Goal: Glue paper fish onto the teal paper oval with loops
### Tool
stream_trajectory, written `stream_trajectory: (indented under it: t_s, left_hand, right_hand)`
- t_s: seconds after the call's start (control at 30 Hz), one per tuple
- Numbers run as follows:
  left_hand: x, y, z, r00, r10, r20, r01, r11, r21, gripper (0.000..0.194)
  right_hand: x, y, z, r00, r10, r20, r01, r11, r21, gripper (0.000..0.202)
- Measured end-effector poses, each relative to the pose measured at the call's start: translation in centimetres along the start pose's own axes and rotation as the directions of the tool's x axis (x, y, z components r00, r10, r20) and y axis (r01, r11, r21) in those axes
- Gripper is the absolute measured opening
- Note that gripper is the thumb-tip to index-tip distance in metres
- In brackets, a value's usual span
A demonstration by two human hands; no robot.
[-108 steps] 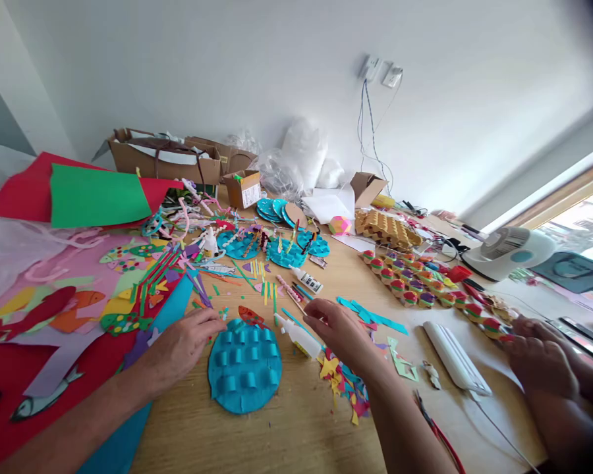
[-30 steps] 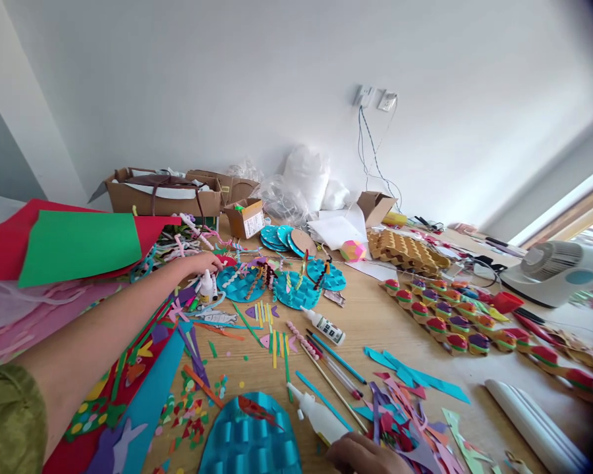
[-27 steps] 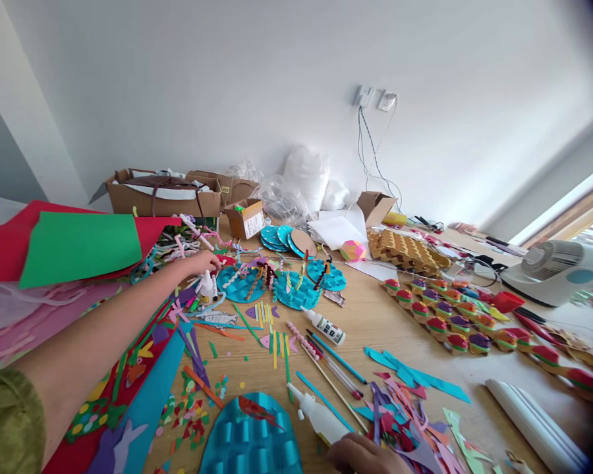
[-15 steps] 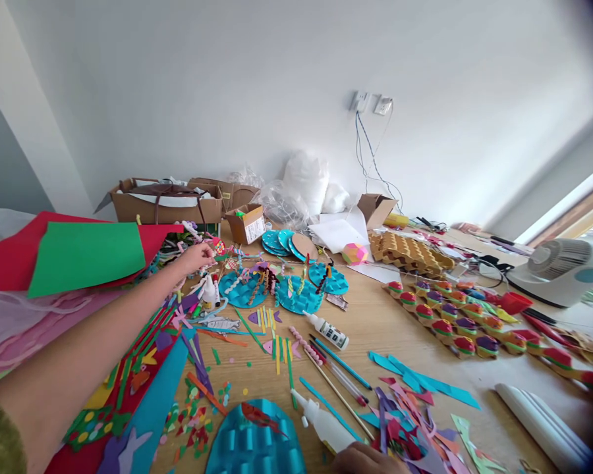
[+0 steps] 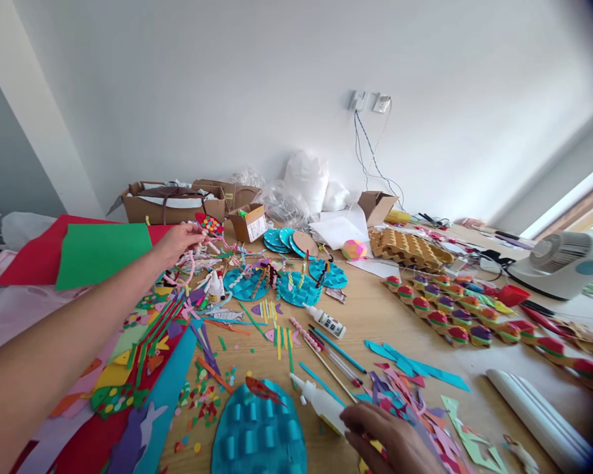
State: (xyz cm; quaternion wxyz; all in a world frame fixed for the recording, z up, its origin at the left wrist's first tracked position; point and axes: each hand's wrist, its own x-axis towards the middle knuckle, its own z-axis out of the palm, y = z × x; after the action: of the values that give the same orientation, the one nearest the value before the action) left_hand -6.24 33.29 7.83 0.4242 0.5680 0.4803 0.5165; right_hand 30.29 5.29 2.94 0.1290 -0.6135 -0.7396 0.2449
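L hand (image 5: 178,242) prob pinching dotted red fish (image 5: 211,224) nr worktop (image 5: 360,309)'s far edge, R hand (image 5: 388,431) loosely spread by glue bottle (image 5: 322,403); fish = light + bendy imo, hold its rim.

A red paper piece (image 5: 210,224) with many coloured dots is held up at the fingertips of the left hand (image 5: 194,233), above the pile of fuzzy stems. A white glue bottle (image 5: 323,403) lies on its side on the wooden table, nozzle toward the far left, its base by the fingers of the right hand (image 5: 375,431). Left of it, a round blue disc (image 5: 259,431) lies flat, covered in raised paper loops, an orange-red fish (image 5: 263,390) at its far edge.
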Motion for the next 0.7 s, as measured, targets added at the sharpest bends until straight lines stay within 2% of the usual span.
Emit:
stream_trajectory:
  t_s: [0.1, 0.17, 0.3, 0.37, 0.5, 0.6, 0.7]
  left_hand:
    - [-2.3, 3.2, 1.1, 1.0, 0.015, 0.026, -0.013, 0.995, -0.102, 0.013]
    - [-4.4, 5.4, 2.6, 0.997, 0.032, 0.065, -0.021, 0.987, -0.159, 0.01]
    - [-9.8, 9.1, 6.6, 0.978, 0.072, 0.194, -0.027, 0.974, -0.225, 0.012]
    - [-12.8, 10.1, 8.8, 0.963, 0.069, 0.262, -0.005, 0.971, -0.237, 0.011]
    - [-17.7, 10.4, 12.2, 0.928, 0.048, 0.368, 0.042, 0.972, -0.232, 0.008]
    - [-19.9, 9.6, 13.7, 0.901, 0.037, 0.432, 0.07, 0.971, -0.23, 0.008]
    - [-21.1, 8.5, 14.5, 0.894, -0.001, 0.448, 0.113, 0.968, -0.223, 0.007]
  right_hand:
    - [-0.2, -1.7, -1.5, 0.992, -0.001, -0.126, 0.002, 1.0, 0.001, 0.022]
    - [0.0, -3.1, -2.4, 0.978, -0.03, -0.207, 0.039, 0.999, 0.038, 0.019]
    - [1.3, -5.8, -3.2, 0.929, -0.055, -0.367, 0.137, 0.97, 0.202, 0.011]
    - [2.0, -7.0, -3.0, 0.923, -0.066, -0.378, 0.199, 0.925, 0.323, 0.013]
    - [3.3, -8.3, -1.8, 0.932, -0.108, -0.346, 0.295, 0.779, 0.552, 0.028]
    - [3.6, -8.4, -0.8, 0.938, -0.1, -0.333, 0.303, 0.703, 0.643, 0.023]
    - [3.5, -8.1, -0.2, 0.95, -0.112, -0.29, 0.287, 0.676, 0.679, 0.015]
